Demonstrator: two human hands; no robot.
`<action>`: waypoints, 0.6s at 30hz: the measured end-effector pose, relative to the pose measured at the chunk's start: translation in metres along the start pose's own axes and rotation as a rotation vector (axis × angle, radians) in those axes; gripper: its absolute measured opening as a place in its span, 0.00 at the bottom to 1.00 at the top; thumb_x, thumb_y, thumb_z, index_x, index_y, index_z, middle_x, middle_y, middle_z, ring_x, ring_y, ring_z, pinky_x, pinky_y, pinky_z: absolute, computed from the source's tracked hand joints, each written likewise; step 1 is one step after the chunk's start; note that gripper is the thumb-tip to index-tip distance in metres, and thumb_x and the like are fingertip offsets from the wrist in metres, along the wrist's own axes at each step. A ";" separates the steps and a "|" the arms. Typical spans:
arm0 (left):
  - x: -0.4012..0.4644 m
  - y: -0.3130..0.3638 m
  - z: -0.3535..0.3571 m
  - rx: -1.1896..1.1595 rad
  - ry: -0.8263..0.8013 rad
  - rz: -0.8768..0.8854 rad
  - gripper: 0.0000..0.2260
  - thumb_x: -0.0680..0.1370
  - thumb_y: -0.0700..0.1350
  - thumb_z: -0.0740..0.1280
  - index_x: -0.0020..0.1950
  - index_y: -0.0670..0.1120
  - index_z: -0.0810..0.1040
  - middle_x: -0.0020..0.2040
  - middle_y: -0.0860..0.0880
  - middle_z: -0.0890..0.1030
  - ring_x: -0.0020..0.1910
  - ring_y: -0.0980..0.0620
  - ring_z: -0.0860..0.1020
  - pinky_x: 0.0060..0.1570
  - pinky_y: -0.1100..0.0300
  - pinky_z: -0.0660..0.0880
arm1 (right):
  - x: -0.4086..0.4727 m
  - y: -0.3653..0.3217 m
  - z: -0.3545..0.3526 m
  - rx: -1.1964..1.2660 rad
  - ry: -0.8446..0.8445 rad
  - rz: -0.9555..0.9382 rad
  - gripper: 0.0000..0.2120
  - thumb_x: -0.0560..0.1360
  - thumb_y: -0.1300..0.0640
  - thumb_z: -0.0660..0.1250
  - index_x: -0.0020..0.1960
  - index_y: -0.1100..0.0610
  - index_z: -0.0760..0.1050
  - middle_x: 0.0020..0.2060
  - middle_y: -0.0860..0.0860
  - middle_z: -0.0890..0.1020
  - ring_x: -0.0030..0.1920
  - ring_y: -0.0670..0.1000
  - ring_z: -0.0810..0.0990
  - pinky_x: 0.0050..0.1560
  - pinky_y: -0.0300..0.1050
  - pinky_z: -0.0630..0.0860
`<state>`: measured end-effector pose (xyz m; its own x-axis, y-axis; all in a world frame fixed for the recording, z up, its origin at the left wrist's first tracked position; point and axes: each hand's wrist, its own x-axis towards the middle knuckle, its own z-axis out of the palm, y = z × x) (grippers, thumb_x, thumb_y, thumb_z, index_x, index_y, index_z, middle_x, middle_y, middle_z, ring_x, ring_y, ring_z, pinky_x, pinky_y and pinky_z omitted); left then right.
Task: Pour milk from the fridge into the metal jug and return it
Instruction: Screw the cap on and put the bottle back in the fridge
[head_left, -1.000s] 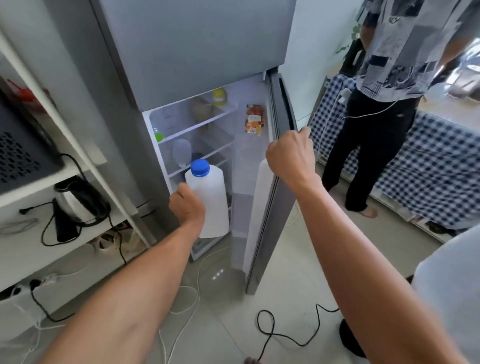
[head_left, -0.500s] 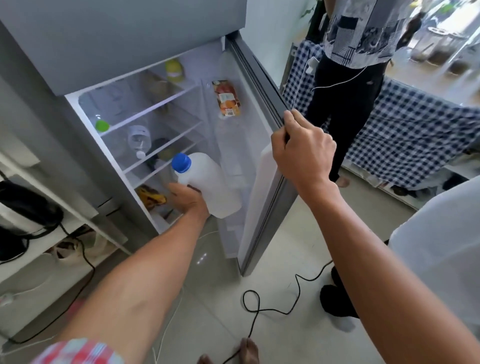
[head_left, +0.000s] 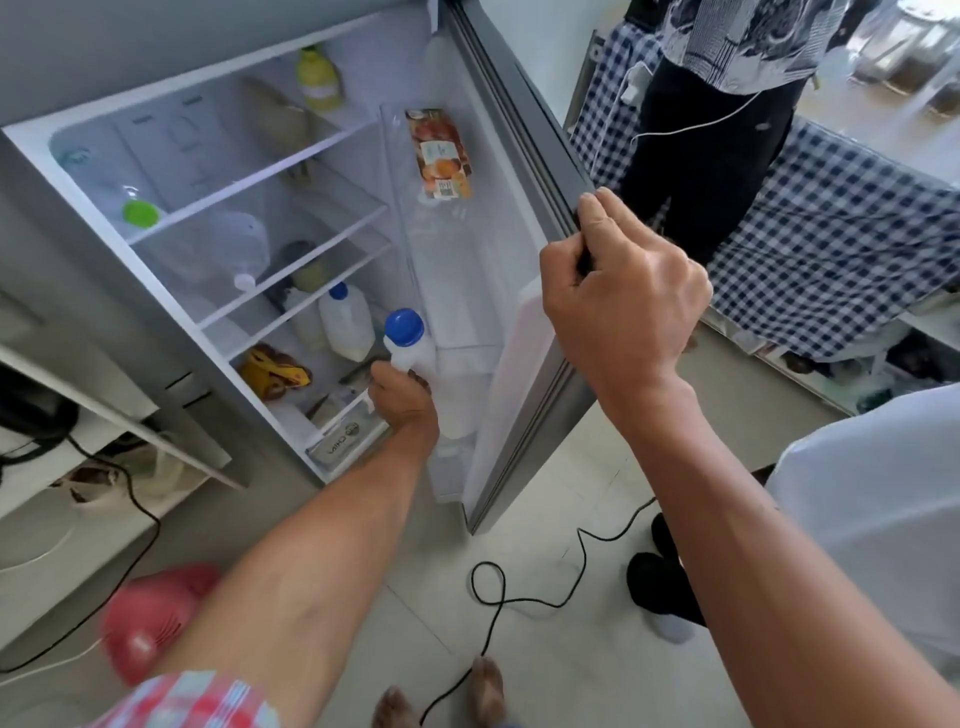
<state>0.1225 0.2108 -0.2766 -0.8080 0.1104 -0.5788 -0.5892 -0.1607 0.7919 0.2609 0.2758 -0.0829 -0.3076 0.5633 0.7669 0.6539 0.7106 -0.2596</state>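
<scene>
Since a second ago: milk bottle (head_left: 410, 347) carried by the left hand (head_left: 404, 402) from in front of the fridge (head_left: 67, 156) down into its lower part, now low at the open front, beside the door (head_left: 524, 332) shelf and just in front of a second blue-capped bottle (head_left: 345, 325) on the bottom shelf. Left hand clenched around the bottle body, cap up, bottle a little tilted. Right hand (head_left: 621, 306) grasping the edge of the door, holding it open. Probably the return step of the task, nearly done; metal jug not in view, so pouring not possible to check from here. Not possible to tell whether the bottle already rests on something or hangs in the hand. Inside the fridge: yellow packet (head_left: 275, 370) left of the bottle, drawer (head_left: 343, 441) under the hand, green cap (head_left: 140, 213) on a higher shelf, juice carton (head_left: 441, 153) up on the door. In the way: second bottle close behind, door shelf wall close on the right, so little room for setting down. Outside the fridge: another person (head_left: 717, 130) behind the door, black cable (head_left: 519, 597) on the floor below it
</scene>
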 end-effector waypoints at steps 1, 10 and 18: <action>0.003 -0.003 0.002 0.027 -0.019 0.017 0.15 0.70 0.54 0.57 0.38 0.46 0.77 0.36 0.44 0.78 0.37 0.47 0.74 0.38 0.53 0.71 | 0.000 0.000 0.000 0.002 0.012 -0.003 0.17 0.76 0.55 0.61 0.54 0.58 0.87 0.50 0.49 0.89 0.33 0.56 0.84 0.29 0.47 0.76; -0.015 -0.008 0.008 0.269 -0.252 0.174 0.12 0.80 0.48 0.57 0.45 0.42 0.74 0.40 0.39 0.74 0.33 0.47 0.71 0.29 0.61 0.70 | 0.001 0.000 -0.001 0.013 -0.013 -0.003 0.18 0.76 0.55 0.61 0.55 0.59 0.86 0.48 0.51 0.89 0.33 0.56 0.84 0.29 0.44 0.73; -0.028 0.004 0.000 0.332 -0.295 0.293 0.14 0.81 0.41 0.59 0.35 0.45 0.71 0.36 0.45 0.75 0.36 0.50 0.72 0.38 0.60 0.70 | 0.001 -0.003 -0.006 0.016 -0.038 0.008 0.18 0.77 0.55 0.61 0.57 0.59 0.86 0.50 0.52 0.89 0.35 0.57 0.85 0.29 0.49 0.78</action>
<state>0.1424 0.2067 -0.2572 -0.8781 0.3860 -0.2828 -0.2701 0.0880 0.9588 0.2624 0.2714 -0.0781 -0.3291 0.5843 0.7418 0.6455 0.7125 -0.2749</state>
